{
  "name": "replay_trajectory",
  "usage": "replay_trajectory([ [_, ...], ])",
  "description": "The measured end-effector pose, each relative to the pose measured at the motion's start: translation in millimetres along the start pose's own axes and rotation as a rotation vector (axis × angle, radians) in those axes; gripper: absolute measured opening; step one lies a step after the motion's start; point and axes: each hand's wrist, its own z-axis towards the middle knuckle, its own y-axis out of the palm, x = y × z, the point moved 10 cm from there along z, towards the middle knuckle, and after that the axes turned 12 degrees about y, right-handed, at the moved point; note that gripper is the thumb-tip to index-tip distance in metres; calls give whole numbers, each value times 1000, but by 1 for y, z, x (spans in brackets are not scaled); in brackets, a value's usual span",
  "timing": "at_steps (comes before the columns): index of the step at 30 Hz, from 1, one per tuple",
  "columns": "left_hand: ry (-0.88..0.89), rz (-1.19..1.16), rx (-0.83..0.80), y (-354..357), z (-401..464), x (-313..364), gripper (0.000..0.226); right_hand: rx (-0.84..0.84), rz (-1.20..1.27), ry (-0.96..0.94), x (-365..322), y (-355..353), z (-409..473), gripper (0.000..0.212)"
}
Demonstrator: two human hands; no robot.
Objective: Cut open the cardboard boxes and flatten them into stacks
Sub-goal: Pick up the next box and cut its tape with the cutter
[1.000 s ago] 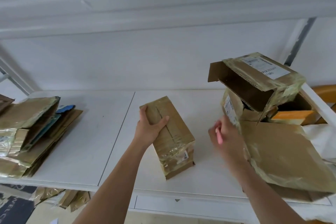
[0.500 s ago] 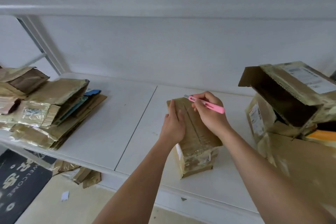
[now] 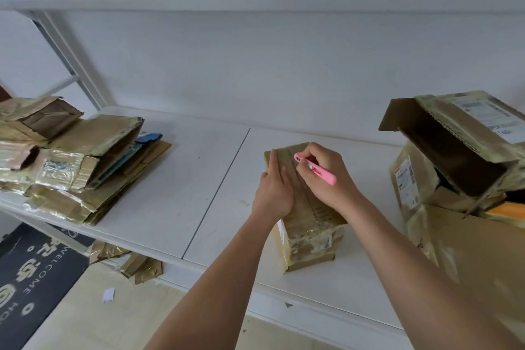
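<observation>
Pinching a pink cutter, right-hand fingers rest atop the box.

Your left hand lies flat, fingers straight, on the left side of the top of the small taped brown cardboard box at the centre of the frame. Your right hand grips a slim pink plastic cutter, its tip at the tape seam near the box's far end. The box stands on the white table. At the left edge lies a stack of flattened brown cardboard; at the right edge stand several opened cardboard boxes. A dark welcome mat fills the lower left corner.
</observation>
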Motion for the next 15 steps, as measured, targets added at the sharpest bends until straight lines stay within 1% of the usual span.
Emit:
replay_trajectory([
  [3,-1,18,0,0,0,1,55,-70,-21,36,1,0,-12,6],
  [7,-9,36,10,-2,0,2,55,-129,-44,99,0,-5,-41,16],
  [10,-23,48,25,-4,0,3,54,-163,12,152,2,-19,-74,22],
  [13,-34,52,29,-4,-3,5,55,-174,39,112,-7,-32,-110,29],
  [15,-42,56,30,-5,-3,5,55,-142,7,44,-13,-38,-127,28],
])
